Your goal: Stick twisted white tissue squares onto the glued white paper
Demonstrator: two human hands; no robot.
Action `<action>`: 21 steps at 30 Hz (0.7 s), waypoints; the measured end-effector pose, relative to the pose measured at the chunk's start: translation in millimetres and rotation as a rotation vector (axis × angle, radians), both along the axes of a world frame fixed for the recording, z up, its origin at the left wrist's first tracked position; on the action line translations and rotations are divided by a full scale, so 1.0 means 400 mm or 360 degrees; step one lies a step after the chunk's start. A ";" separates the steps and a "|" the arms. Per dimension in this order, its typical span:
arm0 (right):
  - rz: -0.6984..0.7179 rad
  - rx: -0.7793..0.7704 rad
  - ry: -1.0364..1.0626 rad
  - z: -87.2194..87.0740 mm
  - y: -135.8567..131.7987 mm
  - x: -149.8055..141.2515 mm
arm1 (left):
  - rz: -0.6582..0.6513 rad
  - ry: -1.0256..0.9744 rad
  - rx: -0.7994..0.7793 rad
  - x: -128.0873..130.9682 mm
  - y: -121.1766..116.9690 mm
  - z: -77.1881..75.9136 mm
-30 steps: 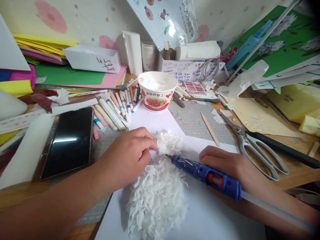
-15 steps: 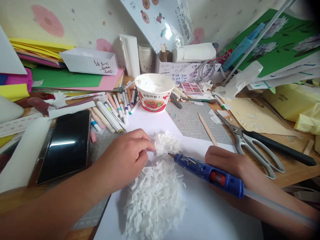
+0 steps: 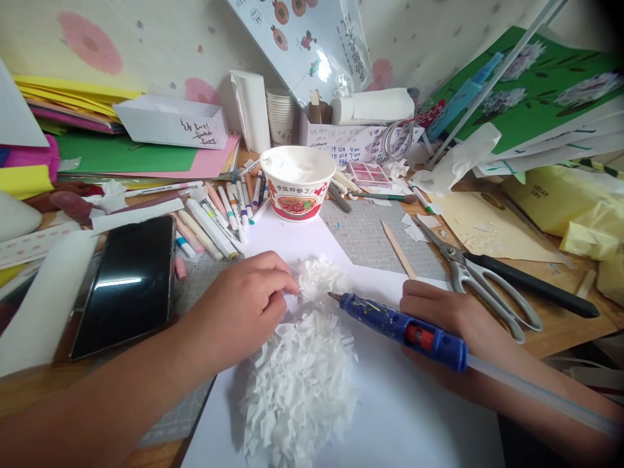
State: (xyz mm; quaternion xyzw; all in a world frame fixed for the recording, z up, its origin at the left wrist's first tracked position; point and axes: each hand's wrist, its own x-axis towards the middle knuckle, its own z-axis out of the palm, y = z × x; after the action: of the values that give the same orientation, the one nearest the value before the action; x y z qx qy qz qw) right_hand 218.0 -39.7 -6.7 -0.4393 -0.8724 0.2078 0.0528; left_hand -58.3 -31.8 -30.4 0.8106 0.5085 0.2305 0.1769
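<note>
In my right hand (image 3: 433, 305) is a blue hot glue gun (image 3: 402, 325), its metal tip pointing left and a clear glue stick trailing from its back end. The tip sits by the lower right edge of a small clump of ruffled white paper (image 3: 322, 275). My left hand (image 3: 253, 302) is closed, thumb and forefinger pinched at the clump's left edge; the exact pinch point is partly hidden. Nearer to me, a larger mass of ruffled white paper strips (image 3: 299, 390) lies on white paper sheets (image 3: 414, 416).
Behind the work stands a paper bowl (image 3: 297, 185) with white material inside. Markers (image 3: 229, 208) and a black tablet (image 3: 129, 279) lie to the left. Right of the sheets are a wooden stick (image 3: 397, 249), scissors (image 3: 480, 279) and a brown paper sheet (image 3: 492, 224).
The view has shifted slightly. The glue gun's tip has drawn a little to the right relative to the small clump. My left hand keeps its pinch in nearly the same place.
</note>
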 end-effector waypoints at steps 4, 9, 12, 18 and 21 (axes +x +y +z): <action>-0.0020 -0.0132 -0.0003 0.009 -0.001 -0.003 | -0.0011 0.0010 -0.0001 -0.003 -0.001 0.000; 0.0033 -0.0227 0.0142 0.027 -0.006 -0.005 | -0.0019 0.0017 0.0034 -0.002 0.000 -0.001; 0.0034 -0.0199 0.0147 0.027 -0.011 0.000 | -0.0006 0.0024 0.0035 -0.001 0.000 -0.001; 0.0003 -0.0134 0.0070 0.026 -0.015 0.008 | -0.0006 0.0042 0.0016 0.001 -0.001 0.002; -0.0013 -0.0164 -0.0061 0.033 -0.005 0.001 | 0.0005 0.0063 0.0006 0.001 0.000 0.005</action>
State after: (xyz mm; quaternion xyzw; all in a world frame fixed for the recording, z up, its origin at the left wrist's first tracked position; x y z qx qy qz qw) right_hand 218.4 -41.9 6.6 -0.4488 -0.8597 0.2437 0.0143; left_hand -58.0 -31.8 -28.4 0.8145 0.5127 0.2157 0.1650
